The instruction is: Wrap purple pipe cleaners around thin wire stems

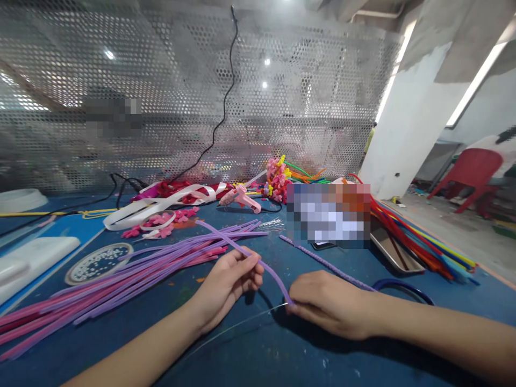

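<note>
My left hand (230, 279) is closed around a purple pipe cleaner (245, 250), fingers curled over its middle. My right hand (326, 301) pinches the near end of the same pipe cleaner just above the blue table (258, 349). A thin wire (242, 325) runs from the right hand's fingertips toward me across the table. A bundle of purple and pink pipe cleaners (121, 279) lies left of the left hand. Another purple pipe cleaner (322, 263) lies just beyond the right hand.
A pink glue gun (242, 200) lies at the back by white ribbon (153, 207) and pink flower pieces (161, 223). Multicoloured pipe cleaners (419, 236) fan out on the right over a metal tray (393, 250). A perforated metal screen (201, 97) backs the table. A round dish (99, 262) sits left.
</note>
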Action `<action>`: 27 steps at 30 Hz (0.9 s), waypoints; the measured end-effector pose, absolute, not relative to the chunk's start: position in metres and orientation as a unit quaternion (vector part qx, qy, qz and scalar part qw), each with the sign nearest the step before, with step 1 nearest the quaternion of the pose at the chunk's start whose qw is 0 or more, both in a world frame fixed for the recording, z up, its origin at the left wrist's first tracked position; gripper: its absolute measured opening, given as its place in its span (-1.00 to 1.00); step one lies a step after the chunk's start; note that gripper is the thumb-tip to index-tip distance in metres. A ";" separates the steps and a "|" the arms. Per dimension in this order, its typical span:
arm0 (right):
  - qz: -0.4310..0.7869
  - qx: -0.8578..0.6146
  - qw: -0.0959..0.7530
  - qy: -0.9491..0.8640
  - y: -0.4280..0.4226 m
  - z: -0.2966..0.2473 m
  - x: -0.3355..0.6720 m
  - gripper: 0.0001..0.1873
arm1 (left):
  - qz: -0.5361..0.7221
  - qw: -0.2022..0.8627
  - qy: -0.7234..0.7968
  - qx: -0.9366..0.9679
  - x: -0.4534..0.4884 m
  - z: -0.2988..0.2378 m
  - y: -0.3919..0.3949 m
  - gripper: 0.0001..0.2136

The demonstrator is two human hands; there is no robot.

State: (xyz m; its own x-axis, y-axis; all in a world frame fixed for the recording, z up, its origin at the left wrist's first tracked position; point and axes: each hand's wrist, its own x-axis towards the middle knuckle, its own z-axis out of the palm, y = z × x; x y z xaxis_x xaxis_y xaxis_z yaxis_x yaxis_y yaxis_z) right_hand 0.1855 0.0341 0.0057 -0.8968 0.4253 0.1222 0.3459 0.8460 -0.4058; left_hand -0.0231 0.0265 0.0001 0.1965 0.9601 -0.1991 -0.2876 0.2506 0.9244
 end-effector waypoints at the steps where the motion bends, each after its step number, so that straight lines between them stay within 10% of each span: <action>1: 0.189 -0.202 0.112 -0.954 0.034 0.005 0.186 -0.72 | 0.472 0.669 0.426 0.385 -0.023 0.001 0.027 -0.78; 10: 0.297 -0.249 0.235 -0.891 0.028 0.004 0.195 -0.64 | 0.463 0.708 0.389 0.364 -0.029 0.003 0.027 -0.78; 16: 0.306 -0.393 0.385 -0.777 0.037 -0.002 0.191 -0.65 | 0.446 0.511 0.445 0.584 -0.025 0.003 0.013 -0.87; 27: 0.117 -0.383 0.149 -0.904 0.039 -0.008 0.189 -0.81 | 0.307 0.204 0.405 0.837 -0.024 0.053 -0.012 -0.91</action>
State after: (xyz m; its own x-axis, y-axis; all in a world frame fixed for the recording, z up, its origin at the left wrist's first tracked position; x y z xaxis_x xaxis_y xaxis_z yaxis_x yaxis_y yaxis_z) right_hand 0.1892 0.0389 -0.0079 -0.6624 0.7272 0.1797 0.6575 0.6794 -0.3258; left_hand -0.0243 -0.0119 0.0530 0.4834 0.8030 0.3487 0.5530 -0.5889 0.5894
